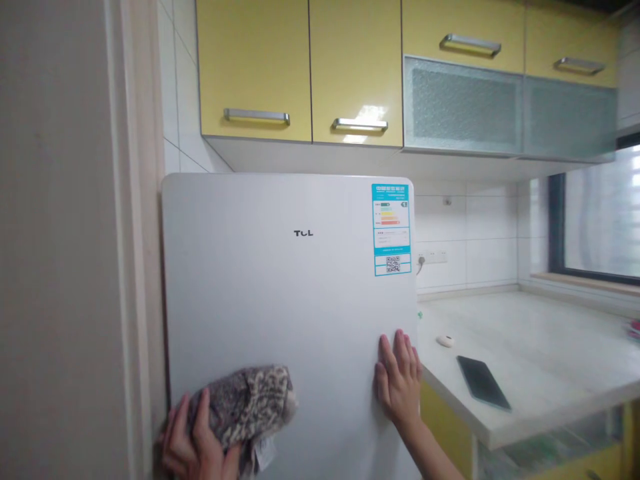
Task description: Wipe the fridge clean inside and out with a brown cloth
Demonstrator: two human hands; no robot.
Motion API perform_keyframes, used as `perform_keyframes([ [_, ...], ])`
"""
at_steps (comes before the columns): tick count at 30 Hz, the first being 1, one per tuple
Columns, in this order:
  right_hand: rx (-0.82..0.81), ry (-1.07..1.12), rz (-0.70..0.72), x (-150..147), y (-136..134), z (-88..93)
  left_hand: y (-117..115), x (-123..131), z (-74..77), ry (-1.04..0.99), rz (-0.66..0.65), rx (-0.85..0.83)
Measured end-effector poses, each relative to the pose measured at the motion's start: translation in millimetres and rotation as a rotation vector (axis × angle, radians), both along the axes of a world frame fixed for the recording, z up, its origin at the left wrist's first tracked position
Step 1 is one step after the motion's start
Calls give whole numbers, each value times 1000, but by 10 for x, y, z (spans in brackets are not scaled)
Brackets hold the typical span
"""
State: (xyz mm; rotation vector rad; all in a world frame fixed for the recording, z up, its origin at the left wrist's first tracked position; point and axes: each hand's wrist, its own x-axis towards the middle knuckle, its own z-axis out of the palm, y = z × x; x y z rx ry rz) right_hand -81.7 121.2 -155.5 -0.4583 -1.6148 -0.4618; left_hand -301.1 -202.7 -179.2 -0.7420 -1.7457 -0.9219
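Note:
A white refrigerator (280, 300) with a TCL logo stands in front of me, its door facing me. My left hand (197, 440) is at the door's lower left edge, closed on a folded grey-brown patterned cloth (250, 407) with a white tag. The cloth lies against the door. Lower right on the same door, my right hand (401, 383) rests flat with its fingers stretched out, near the right edge, holding nothing. A blue-bordered energy label (391, 230) with a QR code is stuck above it.
Yellow wall cabinets (255, 60) hang above the refrigerator. On the white countertop (540, 347) to the right lie a dark phone (483, 382) and a small white oval object (445, 341). A door frame (143, 233) borders the left side; a window (600, 207) is far right.

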Motion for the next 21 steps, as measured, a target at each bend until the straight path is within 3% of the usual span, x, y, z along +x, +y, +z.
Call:
perform_keyframes([
  [3,7,7,-2,-36,-18,-67,2,-216,978,29,14,43],
  [5,8,8,7,-46,-43,-64,28,-329,1750,47,28,172],
  [7,2,12,19,-45,-52,-48,107,-375,2532,79,55,142],
  [10,2,21,34,-43,-48,-38,324,-272,3564,188,74,111],
  [12,7,24,39,-44,-46,-46,512,-97,4086,223,68,73],
  [14,13,25,42,-44,-46,-59,716,133,4458,230,40,14],
  [16,11,26,47,-42,-45,-70,927,385,4698,246,4,-89],
  [18,4,25,51,-39,-41,-76,1139,623,4840,267,-22,-232],
  [21,-14,28,61,-35,-36,-79,1433,897,4919,304,-43,-398],
])
